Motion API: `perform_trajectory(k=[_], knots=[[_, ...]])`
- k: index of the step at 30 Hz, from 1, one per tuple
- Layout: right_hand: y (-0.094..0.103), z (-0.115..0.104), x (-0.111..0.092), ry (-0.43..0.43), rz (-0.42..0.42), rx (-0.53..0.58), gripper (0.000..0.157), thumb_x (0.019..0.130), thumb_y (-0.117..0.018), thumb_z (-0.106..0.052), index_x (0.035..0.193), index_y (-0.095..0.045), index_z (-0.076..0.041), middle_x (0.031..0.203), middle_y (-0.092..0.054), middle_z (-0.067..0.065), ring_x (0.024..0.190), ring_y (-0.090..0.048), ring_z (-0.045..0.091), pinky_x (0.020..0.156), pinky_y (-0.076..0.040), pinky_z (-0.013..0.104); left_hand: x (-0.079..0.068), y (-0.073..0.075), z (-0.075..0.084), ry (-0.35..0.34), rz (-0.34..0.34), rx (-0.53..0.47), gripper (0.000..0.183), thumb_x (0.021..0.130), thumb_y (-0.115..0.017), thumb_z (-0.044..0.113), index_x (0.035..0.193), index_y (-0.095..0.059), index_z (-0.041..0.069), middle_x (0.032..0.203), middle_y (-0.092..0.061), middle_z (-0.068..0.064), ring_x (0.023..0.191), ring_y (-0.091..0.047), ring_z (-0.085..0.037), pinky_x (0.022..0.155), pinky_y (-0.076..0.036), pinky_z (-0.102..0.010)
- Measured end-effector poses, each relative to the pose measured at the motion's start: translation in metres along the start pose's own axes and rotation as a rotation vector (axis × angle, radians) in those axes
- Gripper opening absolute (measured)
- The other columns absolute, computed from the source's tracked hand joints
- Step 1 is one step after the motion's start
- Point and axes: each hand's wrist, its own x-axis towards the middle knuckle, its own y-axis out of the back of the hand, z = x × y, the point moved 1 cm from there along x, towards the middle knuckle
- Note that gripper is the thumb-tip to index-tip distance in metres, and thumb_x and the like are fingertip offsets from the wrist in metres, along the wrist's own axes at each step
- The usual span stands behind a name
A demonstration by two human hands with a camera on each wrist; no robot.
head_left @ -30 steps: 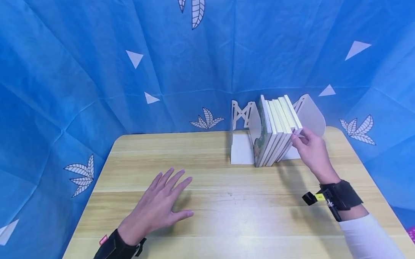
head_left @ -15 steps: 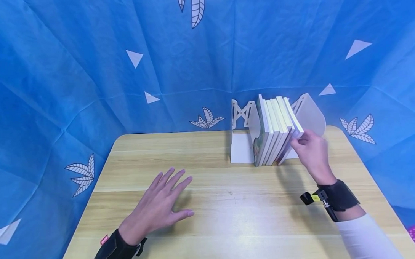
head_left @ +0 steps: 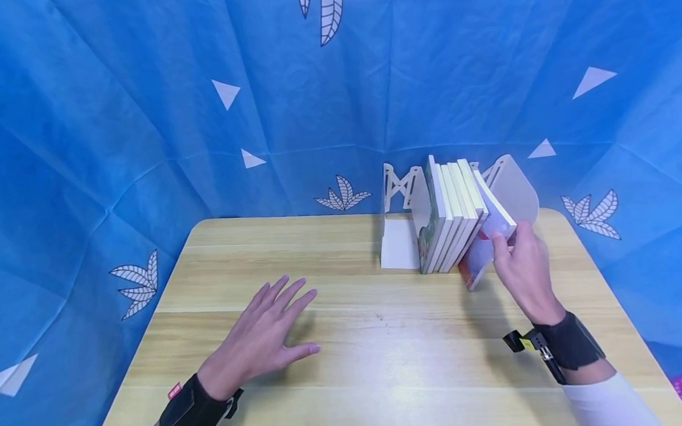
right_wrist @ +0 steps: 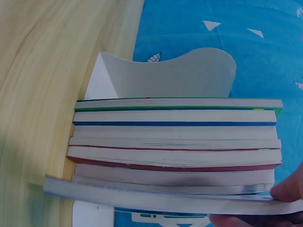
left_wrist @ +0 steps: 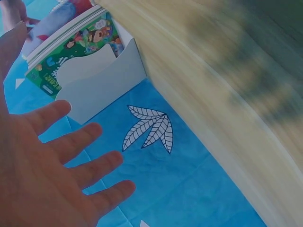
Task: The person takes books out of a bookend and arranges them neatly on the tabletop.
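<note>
My right hand (head_left: 524,266) pinches the upper front corner of a thin book (head_left: 490,217) with a pale purple cover. That book is tilted and drawn partly forward out of the row, its lower corner over the table. To its left, several other books (right_wrist: 175,142) stand upright side by side in a white bookend rack (head_left: 400,245). In the right wrist view the thumb (right_wrist: 289,189) lies on one face of the held book, fingers on the other. My left hand (head_left: 261,341) hovers over the table at the left, fingers spread, holding nothing. A green picture-book cover (left_wrist: 78,52) shows in the left wrist view.
The wooden table (head_left: 336,389) has rounded back corners. A blue cloth (head_left: 292,102) with leaf and triangle prints hangs behind and at the sides. The rack's right end plate (head_left: 515,188) stands just beyond the held book.
My right hand has pulled the rightmost book toward me and to the right, opening a gap between it and the row. The left hand has stayed in place.
</note>
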Motion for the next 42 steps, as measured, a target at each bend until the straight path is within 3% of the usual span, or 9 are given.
perform_trajectory(k=[5,10,14,22,27,32,37,42], knots=[[0.006,-0.003,-0.008,-0.004,0.013,-0.019,0.025,0.099,-0.042,-0.022,0.092,-0.042,0.002,0.079,-0.047,0.014,0.065,-0.043,0.025,0.051,-0.033,0.036,-0.001,-0.001,-0.001,0.0,0.005,-0.006,0.082,0.084,-0.045,0.073,0.147,-0.034,0.021,0.15,-0.035,-0.009,0.137,-0.024,-0.034,0.109,-0.023,-0.057],[0.016,-0.007,-0.015,0.015,0.025,-0.032,0.032,0.099,-0.044,-0.022,0.108,-0.046,0.008,0.091,-0.057,0.023,0.074,-0.056,0.032,0.056,-0.046,0.047,-0.001,-0.002,-0.001,-0.002,0.007,-0.008,0.081,0.085,-0.045,0.072,0.146,-0.035,0.021,0.149,-0.036,-0.009,0.138,-0.023,-0.034,0.111,-0.021,-0.055],[0.029,-0.01,-0.02,0.047,0.057,-0.058,0.03,0.098,-0.047,-0.019,0.108,-0.047,0.01,0.093,-0.059,0.026,0.077,-0.059,0.038,0.058,-0.048,0.052,-0.001,-0.003,-0.002,-0.02,0.035,-0.023,0.079,0.086,-0.049,0.069,0.145,-0.037,0.019,0.148,-0.038,-0.011,0.137,-0.025,-0.034,0.11,-0.023,-0.053],[0.062,-0.018,-0.029,0.076,0.194,-0.075,0.027,0.099,-0.048,-0.018,0.09,-0.045,0.007,0.094,-0.06,0.03,0.079,-0.058,0.04,0.052,-0.033,0.024,0.002,-0.002,0.0,-0.015,0.054,-0.146,0.086,0.085,-0.053,0.066,0.148,-0.029,0.013,0.147,-0.039,-0.009,0.133,-0.033,-0.031,0.105,-0.034,-0.052],[0.082,-0.024,-0.036,0.097,0.252,-0.127,0.027,0.099,-0.049,-0.015,0.089,-0.045,0.009,0.084,-0.056,0.027,0.069,-0.046,0.024,0.051,-0.026,0.025,0.003,-0.001,0.002,0.016,0.021,-0.199,0.087,0.086,-0.052,0.067,0.149,-0.025,0.013,0.149,-0.037,-0.009,0.134,-0.032,-0.028,0.104,-0.035,-0.052],[0.1,-0.035,-0.042,0.071,0.219,-0.169,0.026,0.097,-0.052,-0.015,0.094,-0.052,0.011,0.085,-0.06,0.029,0.068,-0.046,0.012,0.049,-0.028,0.021,0.006,0.0,0.005,0.054,-0.004,-0.276,0.085,0.087,-0.053,0.065,0.15,-0.023,0.016,0.149,-0.036,-0.008,0.134,-0.033,-0.024,0.105,-0.035,-0.048],[0.109,-0.048,-0.052,0.021,0.132,-0.19,0.021,0.095,-0.055,-0.013,0.096,-0.054,0.009,0.081,-0.06,0.026,0.063,-0.039,0.002,0.046,-0.03,0.027,0.009,0.003,0.011,0.13,-0.039,-0.412,0.082,0.086,-0.056,0.063,0.149,-0.024,0.023,0.148,-0.038,-0.003,0.132,-0.035,-0.019,0.104,-0.037,-0.046],[0.1,-0.057,-0.06,0.103,0.106,-0.103,0.014,0.09,-0.061,-0.006,0.089,-0.052,0.005,0.069,-0.053,0.015,0.055,-0.034,0.004,0.04,-0.023,0.026,0.011,0.005,0.019,0.187,-0.061,-0.624,0.079,0.084,-0.061,0.059,0.148,-0.027,0.028,0.147,-0.037,0.006,0.13,-0.037,-0.015,0.101,-0.041,-0.045]])
